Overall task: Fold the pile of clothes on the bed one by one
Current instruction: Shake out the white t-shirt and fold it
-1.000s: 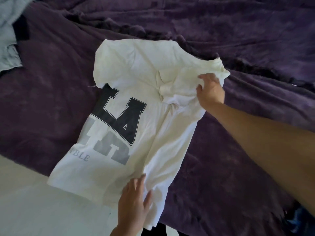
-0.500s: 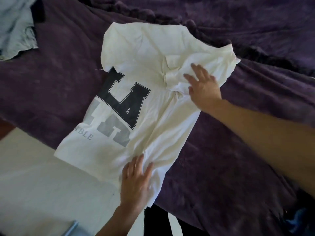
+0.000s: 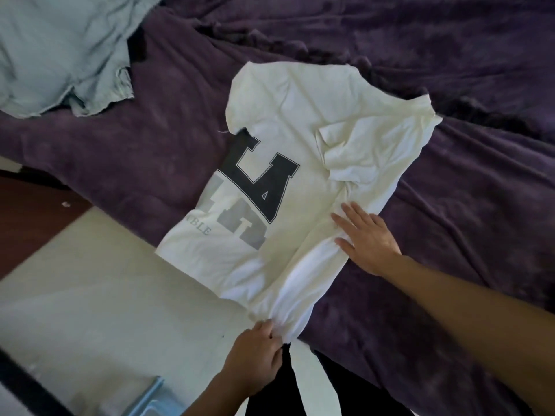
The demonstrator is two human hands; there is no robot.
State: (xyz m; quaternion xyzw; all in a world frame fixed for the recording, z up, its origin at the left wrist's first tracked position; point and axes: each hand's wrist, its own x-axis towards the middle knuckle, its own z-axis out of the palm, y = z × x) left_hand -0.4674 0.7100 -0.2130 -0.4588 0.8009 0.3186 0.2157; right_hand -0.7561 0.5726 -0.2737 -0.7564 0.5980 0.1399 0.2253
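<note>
A white T-shirt (image 3: 300,121) with large black and grey letters lies spread on the purple bedspread (image 3: 450,55), its right side folded inward and its hem hanging over the bed's near edge. My right hand (image 3: 368,238) lies flat, fingers spread, on the folded right side at mid-length. My left hand (image 3: 255,355) pinches the bunched hem corner at the bed's edge. A pale blue-grey garment (image 3: 60,49) lies crumpled at the far left of the bed.
Pale floor (image 3: 90,295) lies below the bed edge on the left, with a dark brown strip (image 3: 33,217) beside it. A light blue object (image 3: 150,400) shows at the bottom edge. Dark trouser legs (image 3: 270,394) are below the hem.
My right hand slid from the sleeve near the shoulder down to the shirt's middle. My left hand moved from lying flat on the lower shirt to pinching the hem corner.
</note>
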